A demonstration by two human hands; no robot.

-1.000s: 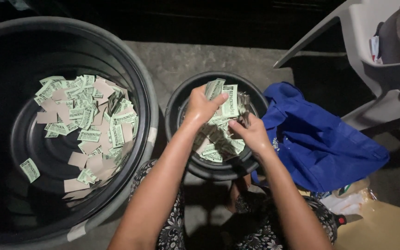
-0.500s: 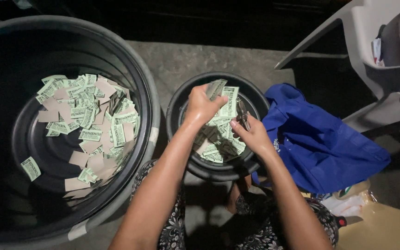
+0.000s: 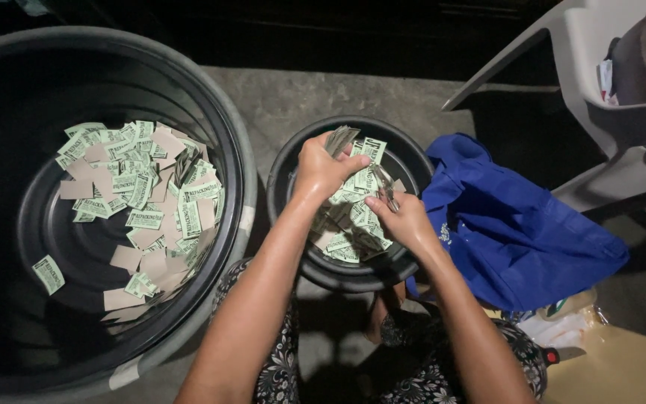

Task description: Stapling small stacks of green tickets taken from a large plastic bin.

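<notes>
Head view, looking straight down. Person's two bare forearms come up from the bottom centre of the frame.

Left hand (image 3: 324, 166): centre frame, over the small black bucket (image 3: 285, 161). Fingers curled and pressed together around a thin stack of paper slips (image 3: 340, 139), stack edge sticking out above the knuckles.

Right hand (image 3: 405, 218): just right of and below the left, also over the small bucket. Thumb and fingers pinch a few slips on edge (image 3: 385, 188); exact count can't be told.

Small bucket: round, black, centre frame, partly filled with loose slips (image 3: 353, 224). Slips are small rectangles, pale green with dark print on one side, plain tan on the other.

Large black tub (image 3: 237, 172): fills the left half of the frame, just beside the small bucket. Holds a scattered pile of the same green/tan slips (image 3: 140, 194) in its upper-middle area, some face up, some blank side up. One stray green slip (image 3: 48, 274) lies apart at lower left of the tub floor.

Blue fabric bag (image 3: 517, 232): right of centre, crumpled, touching the small bucket's right side.

White plastic chair (image 3: 600, 82): upper right corner, with a dark bag (image 3: 633, 56) on the seat.

Lower right corner: tan cardboard surface (image 3: 622, 366) and some whitish plastic packaging (image 3: 562, 329), detail too dim to read.

Floor: bare grey concrete (image 3: 323, 97), top centre between tub and chair.
</notes>
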